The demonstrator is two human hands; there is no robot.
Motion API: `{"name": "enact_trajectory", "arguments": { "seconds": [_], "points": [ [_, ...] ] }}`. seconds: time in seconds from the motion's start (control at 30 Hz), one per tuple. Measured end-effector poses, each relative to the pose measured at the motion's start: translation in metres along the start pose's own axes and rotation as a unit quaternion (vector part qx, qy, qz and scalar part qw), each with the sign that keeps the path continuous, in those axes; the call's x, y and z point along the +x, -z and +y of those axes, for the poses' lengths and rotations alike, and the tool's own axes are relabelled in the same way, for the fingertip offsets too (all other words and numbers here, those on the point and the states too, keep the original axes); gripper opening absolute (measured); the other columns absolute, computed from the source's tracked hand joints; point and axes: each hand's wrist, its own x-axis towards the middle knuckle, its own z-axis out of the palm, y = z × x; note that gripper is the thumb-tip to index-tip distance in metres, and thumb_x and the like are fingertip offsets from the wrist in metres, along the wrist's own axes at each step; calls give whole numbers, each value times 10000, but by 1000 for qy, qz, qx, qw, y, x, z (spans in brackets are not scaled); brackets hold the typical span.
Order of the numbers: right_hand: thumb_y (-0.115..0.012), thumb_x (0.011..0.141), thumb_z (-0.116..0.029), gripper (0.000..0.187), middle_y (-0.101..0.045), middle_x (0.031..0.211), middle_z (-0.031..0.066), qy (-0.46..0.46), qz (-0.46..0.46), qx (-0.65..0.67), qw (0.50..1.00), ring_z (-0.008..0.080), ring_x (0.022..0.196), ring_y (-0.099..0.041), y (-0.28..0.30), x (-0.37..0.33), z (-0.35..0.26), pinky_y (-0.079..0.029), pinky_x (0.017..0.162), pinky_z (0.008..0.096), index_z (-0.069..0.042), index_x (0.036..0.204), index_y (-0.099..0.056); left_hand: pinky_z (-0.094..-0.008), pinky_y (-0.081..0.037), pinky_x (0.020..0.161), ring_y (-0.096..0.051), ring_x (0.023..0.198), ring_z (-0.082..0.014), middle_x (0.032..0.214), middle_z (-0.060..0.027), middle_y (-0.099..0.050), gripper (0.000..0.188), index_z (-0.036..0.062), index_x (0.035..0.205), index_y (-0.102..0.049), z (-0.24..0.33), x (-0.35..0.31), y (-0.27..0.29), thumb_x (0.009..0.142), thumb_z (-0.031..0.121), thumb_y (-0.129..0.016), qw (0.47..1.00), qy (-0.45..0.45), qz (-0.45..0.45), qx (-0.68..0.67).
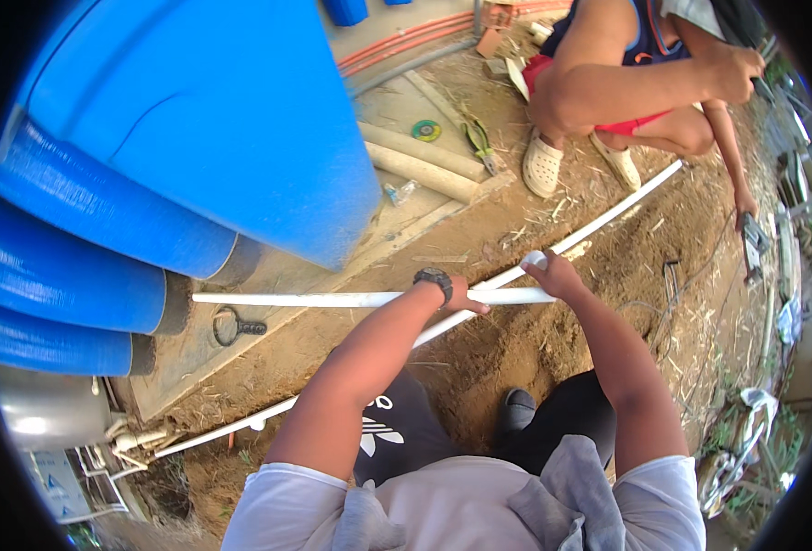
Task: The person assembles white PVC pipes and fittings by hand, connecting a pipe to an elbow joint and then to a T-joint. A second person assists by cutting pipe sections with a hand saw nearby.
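Observation:
My left hand (462,296) is closed around a white plastic pipe (314,299), which I hold roughly level in front of me, its far end pointing left toward the blue drums. Just right of it, near the pipe's right end, my right hand (558,276) grips a short white pipe fitting (535,260); its exact shape is partly hidden by the fingers. Below both hands, a longer white pipe (623,204) runs diagonally along the dirt from lower left to upper right. My hands and the held pipe cover part of it.
Blue drums (84,262) and a large blue panel-like surface (231,119) fill the left. Pliers (479,140), a green disc (426,130) and beige pipes (420,170) lie on a slab. A strap wrench-like loop tool (231,326) lies nearby. Another person (599,92) squats at upper right, holding a grey tool (753,248).

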Motion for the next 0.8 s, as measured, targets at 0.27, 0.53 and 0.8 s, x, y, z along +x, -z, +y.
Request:
{"name": "enact_trajectory", "arguments": {
  "seconds": [0.27, 0.53, 0.8],
  "points": [
    [-681, 905, -640, 871, -712, 1145, 327, -10, -34, 38, 999, 437, 1122, -696, -18, 18, 10, -537, 1004, 460, 131, 1305, -614, -469, -535, 917, -691, 1067, -408, 1146, -237, -727, 745, 37, 1210, -728, 11, -4, 15, 782, 646, -753, 995, -82, 53, 38],
    [-732, 893, -529, 626, -747, 933, 201, -91, -91, 209, 969, 286, 759, -732, 3, 11, -8, -571, 654, 402, 31, 1172, -727, -460, -552, 889, -714, 1005, -370, 1072, -192, -748, 603, 63, 1188, -712, 23, 0, 14, 744, 443, -860, 985, -130, 108, 23],
    [-736, 908, -474, 499, -684, 703, 134, -121, -240, 204, 941, 191, 411, -567, 1, 32, 13, -443, 373, 340, -10, 1091, -754, -481, -539, 881, -697, 1012, -388, 1075, -184, -739, 399, 91, 1096, -700, 39, 6, 6, 745, 206, -849, 983, -124, 135, 29]
  ]
}}
